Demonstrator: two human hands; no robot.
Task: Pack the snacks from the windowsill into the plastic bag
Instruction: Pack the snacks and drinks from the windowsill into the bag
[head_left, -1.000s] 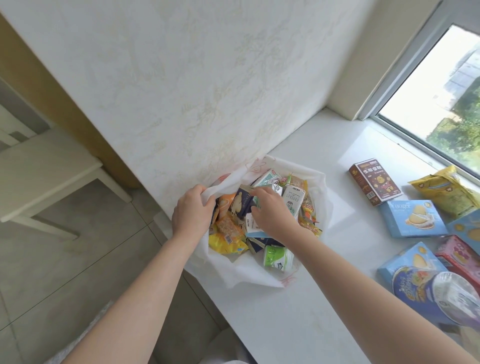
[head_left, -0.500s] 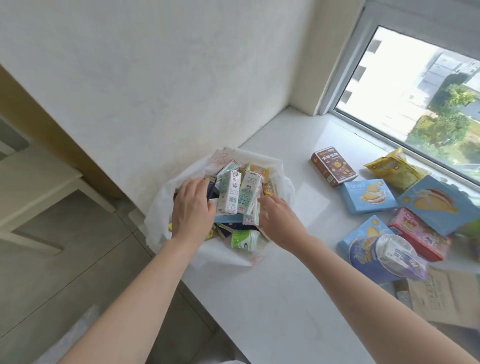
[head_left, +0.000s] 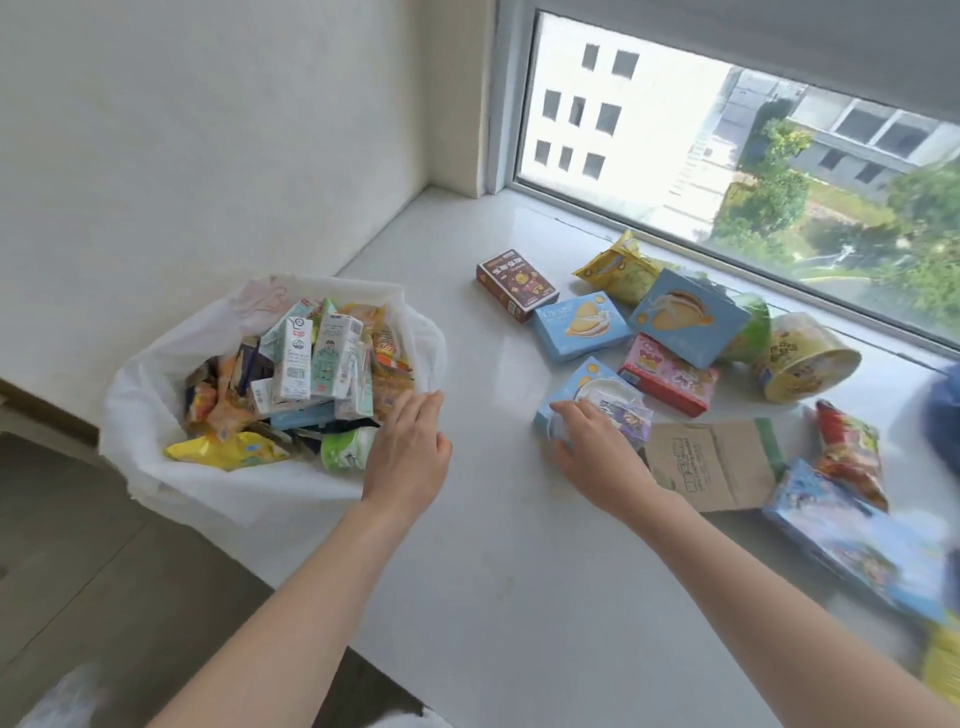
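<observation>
Right hand (head_left: 597, 452), at centre right of the frame, closes its fingers over a round clear-lidded snack tub (head_left: 615, 402) lying on its side on the white windowsill (head_left: 498, 545); the tub rests against a light-blue biscuit box (head_left: 576, 382) partly hidden beneath it. Left hand (head_left: 408, 452), at centre, holds nothing: its fingers are straight and together, the fingertips touching the right-hand rim of the white plastic bag (head_left: 171, 467).

Plastic bag: centre left, mouth open, sitting at the windowsill's left edge against the wall. It is heaped with packets; two small drink cartons (head_left: 317, 358) stand upright on top, a yellow pouch (head_left: 226, 449) and a green-and-white pack (head_left: 345, 449) lie at the near rim.

Snacks on the sill, right half of the frame: a brown box (head_left: 517, 283) farthest left; just beside it a light-blue sandwich-biscuit box (head_left: 582, 325); a yellow bag (head_left: 618, 265) near the window frame; a second, larger light-blue box (head_left: 688, 319) tilted up on the others; a pink-red box (head_left: 667, 374); a yellow cup-shaped tub (head_left: 802, 358) on its side; a brown paper packet (head_left: 711, 465) lying flat; a red-and-yellow bag (head_left: 849, 460); and a blue packet (head_left: 857, 540), blurred, at lower right.
</observation>
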